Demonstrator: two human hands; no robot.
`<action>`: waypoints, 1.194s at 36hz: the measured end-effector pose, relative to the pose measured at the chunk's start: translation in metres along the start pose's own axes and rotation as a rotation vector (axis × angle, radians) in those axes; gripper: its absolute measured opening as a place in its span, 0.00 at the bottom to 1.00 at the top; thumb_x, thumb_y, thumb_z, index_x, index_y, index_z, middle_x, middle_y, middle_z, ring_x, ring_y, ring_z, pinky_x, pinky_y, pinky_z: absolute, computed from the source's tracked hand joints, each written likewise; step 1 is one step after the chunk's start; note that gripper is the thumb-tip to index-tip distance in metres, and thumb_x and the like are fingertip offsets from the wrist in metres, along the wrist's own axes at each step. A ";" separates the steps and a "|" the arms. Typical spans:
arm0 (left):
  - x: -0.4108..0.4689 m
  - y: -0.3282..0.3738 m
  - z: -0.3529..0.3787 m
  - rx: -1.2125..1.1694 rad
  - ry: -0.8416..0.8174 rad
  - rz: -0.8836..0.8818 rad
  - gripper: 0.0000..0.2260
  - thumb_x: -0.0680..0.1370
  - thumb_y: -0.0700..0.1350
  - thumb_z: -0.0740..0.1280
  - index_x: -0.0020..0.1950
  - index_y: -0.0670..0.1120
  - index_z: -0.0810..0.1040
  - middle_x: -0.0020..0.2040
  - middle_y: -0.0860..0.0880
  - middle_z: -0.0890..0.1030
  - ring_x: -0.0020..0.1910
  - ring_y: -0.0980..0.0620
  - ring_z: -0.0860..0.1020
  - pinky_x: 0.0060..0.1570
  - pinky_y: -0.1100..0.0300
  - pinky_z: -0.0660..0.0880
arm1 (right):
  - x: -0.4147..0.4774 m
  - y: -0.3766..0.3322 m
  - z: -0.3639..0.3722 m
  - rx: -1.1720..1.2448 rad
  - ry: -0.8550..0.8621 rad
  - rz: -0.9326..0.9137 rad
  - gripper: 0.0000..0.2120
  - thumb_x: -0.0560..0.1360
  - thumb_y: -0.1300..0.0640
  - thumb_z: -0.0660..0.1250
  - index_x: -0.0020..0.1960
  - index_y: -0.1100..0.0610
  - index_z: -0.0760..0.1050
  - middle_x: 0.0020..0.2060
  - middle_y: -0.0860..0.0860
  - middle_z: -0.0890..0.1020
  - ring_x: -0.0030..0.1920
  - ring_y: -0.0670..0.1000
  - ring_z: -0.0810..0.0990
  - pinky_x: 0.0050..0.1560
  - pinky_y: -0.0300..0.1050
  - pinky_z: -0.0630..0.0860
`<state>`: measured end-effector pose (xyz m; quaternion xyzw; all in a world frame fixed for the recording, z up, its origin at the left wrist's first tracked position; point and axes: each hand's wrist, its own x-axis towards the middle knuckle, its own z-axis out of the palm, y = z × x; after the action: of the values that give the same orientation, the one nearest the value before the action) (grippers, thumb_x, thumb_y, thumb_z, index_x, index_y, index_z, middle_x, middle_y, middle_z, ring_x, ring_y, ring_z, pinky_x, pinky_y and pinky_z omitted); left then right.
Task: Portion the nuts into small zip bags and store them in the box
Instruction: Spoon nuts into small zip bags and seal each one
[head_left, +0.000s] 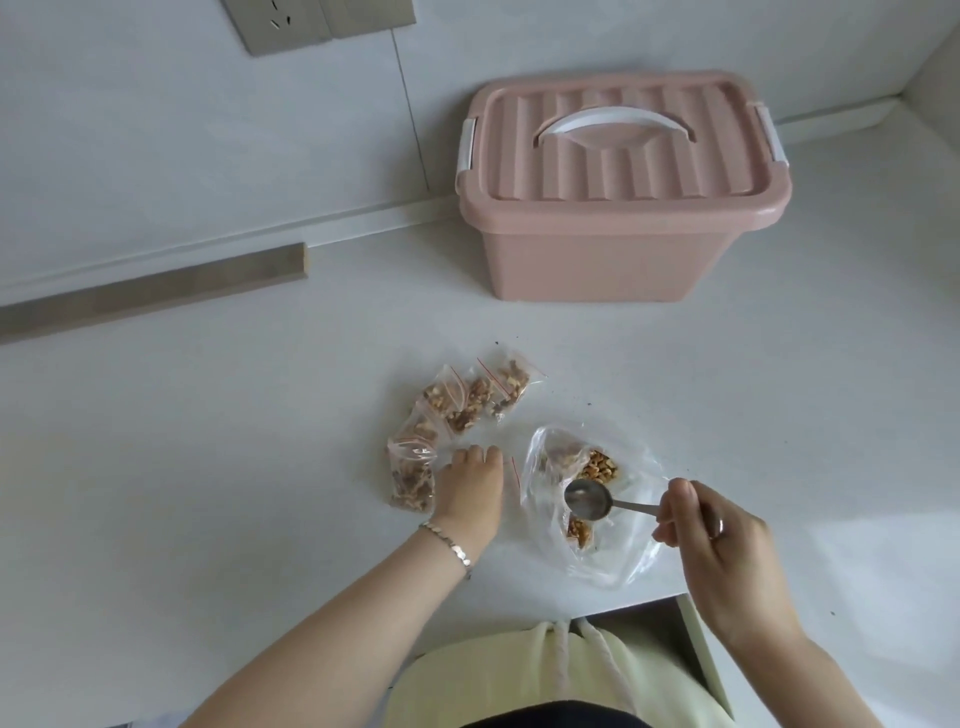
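Nuts (597, 466) sit in a loose heap inside the large clear bag (618, 558), which lies crumpled and open close to the near edge of the desk (260, 467), right of its middle. A second small clump shows lower in the same bag, just under the spoon (586, 500). We hold that metal spoon over the bag with our right hand (727, 556). Thumb and fingers are curled and clamped on the end of its handle, and the bowl, which looks empty, points left above the plastic. A ring (719, 526) shows on one finger.

Our left hand (470, 493) rests on the desk just left of the large bag, back upward, fingers bent down and away from us. We cannot tell whether they pinch anything. A thin red line, like the strip of a clear zip bag, shows just beside the hand's right edge. A bracelet (451, 545) circles that wrist.

Filled zip bags (470, 397) lie overlapping in a curved row from beside the left hand toward the desk's middle. The nearest bag (410, 480) lies just beside the hand.

The pink box (597, 260) stands well apart, toward the far right corner, with its lid (613, 171) on, its white handle (613, 118) folded flat and white clips at both ends. A wooden strip (156, 291) runs along the far edge at the left, and a wall socket (291, 21) sits above it.
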<state>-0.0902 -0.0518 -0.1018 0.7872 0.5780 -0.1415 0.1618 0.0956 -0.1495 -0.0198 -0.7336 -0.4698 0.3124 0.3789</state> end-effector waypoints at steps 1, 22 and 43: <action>0.003 0.002 -0.001 0.025 -0.004 -0.015 0.18 0.75 0.34 0.63 0.63 0.41 0.66 0.63 0.43 0.69 0.63 0.44 0.68 0.56 0.55 0.70 | -0.001 0.001 -0.002 -0.002 0.006 0.000 0.28 0.69 0.31 0.49 0.31 0.52 0.71 0.33 0.43 0.80 0.34 0.41 0.78 0.33 0.33 0.69; -0.032 -0.018 -0.047 -0.359 0.459 0.005 0.07 0.67 0.36 0.75 0.36 0.46 0.80 0.33 0.51 0.81 0.33 0.47 0.79 0.33 0.61 0.69 | 0.008 -0.015 -0.013 0.067 0.129 -0.216 0.18 0.76 0.43 0.50 0.31 0.47 0.67 0.36 0.48 0.72 0.39 0.38 0.72 0.40 0.26 0.65; -0.044 0.030 -0.086 -0.772 0.525 0.145 0.06 0.71 0.41 0.71 0.42 0.48 0.74 0.40 0.56 0.74 0.44 0.57 0.73 0.47 0.68 0.67 | 0.020 -0.040 -0.003 0.102 -0.078 -0.001 0.09 0.70 0.57 0.73 0.33 0.47 0.77 0.25 0.42 0.73 0.29 0.39 0.71 0.33 0.29 0.65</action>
<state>-0.0717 -0.0622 -0.0026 0.7170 0.5531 0.2993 0.3005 0.0867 -0.1209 0.0140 -0.7004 -0.4680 0.3641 0.3973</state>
